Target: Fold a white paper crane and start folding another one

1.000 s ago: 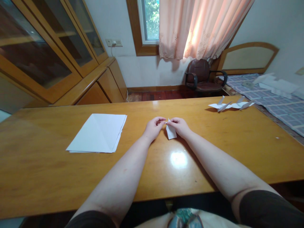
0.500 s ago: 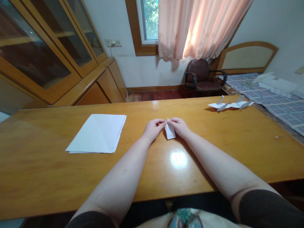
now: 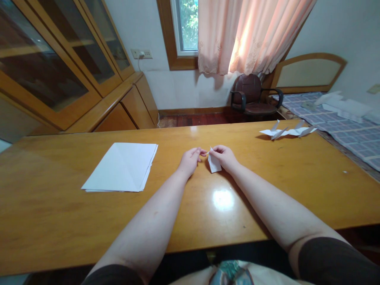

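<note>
Over the middle of the wooden table (image 3: pixel 184 213), my right hand (image 3: pixel 226 157) pinches a small piece of folded white paper (image 3: pixel 214 164) between thumb and fingers. The paper is narrow and layered, with a pointed tip at the top and a wider lower end tilted towards me. On its left side, my left hand (image 3: pixel 191 158) has thumb and forefinger closed at the paper's upper edge, its other fingers curled below. What lies between those left fingertips is very small and partly hidden.
A stack of white paper sheets (image 3: pixel 121 168) lies to the left. Folded paper cranes (image 3: pixel 279 132) stand at the far right of the table. Beyond the table are a brown armchair (image 3: pixel 251 95), a bed (image 3: pixel 314 105) and a glass-door cabinet (image 3: pixel 97 89). A tiny white scrap (image 3: pixel 344 172) lies at right.
The folded paper has shifted slightly right and tilted, its layers now spread a little at the left edge. My left fingers have drawn slightly away from the right hand.
</note>
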A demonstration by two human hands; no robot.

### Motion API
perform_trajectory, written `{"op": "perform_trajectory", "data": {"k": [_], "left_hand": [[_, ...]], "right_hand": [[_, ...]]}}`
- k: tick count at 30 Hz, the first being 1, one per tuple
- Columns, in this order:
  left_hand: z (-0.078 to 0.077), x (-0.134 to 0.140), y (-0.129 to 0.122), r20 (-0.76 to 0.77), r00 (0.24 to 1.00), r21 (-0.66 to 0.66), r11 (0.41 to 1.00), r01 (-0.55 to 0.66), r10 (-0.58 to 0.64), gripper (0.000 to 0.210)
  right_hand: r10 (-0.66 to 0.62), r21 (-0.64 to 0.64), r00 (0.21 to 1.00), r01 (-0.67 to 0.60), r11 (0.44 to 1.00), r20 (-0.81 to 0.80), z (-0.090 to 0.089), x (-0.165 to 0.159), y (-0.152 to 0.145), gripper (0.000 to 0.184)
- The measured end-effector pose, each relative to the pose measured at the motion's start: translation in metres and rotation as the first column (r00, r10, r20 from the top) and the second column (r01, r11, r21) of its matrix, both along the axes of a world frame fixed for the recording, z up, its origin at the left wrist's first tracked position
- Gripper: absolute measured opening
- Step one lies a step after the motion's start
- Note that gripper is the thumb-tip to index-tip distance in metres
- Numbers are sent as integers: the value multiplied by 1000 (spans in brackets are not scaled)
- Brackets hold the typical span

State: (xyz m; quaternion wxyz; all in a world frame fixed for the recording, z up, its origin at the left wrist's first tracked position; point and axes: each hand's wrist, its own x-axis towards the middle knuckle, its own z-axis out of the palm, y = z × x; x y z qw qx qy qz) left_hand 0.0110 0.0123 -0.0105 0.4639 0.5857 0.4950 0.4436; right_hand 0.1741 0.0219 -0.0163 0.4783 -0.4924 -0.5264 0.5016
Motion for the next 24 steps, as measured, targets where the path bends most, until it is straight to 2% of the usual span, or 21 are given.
{"op": "perform_trajectory", "data": {"k": [3,7,14,24], "left_hand": [[-1,2,-1,-49,998,-16,999,49,-50,33],[-2,2,0,-154,985,89,992,94,-80,23],[-2,-1,0,-266,964,163,986,29,16,18],[5,-3,0,-204,968,213,972,-100,144,22]], "right_hand": [[24,1,1000,-24,1000,5,-1,0,0,31],[64,12,998,-64,998,5,0,0,-1,27],[112,-27,993,-113,993,-27,5,-4,-4,28],[27,-1,1000,-27,1000,-15,2,1,2,36]]}}
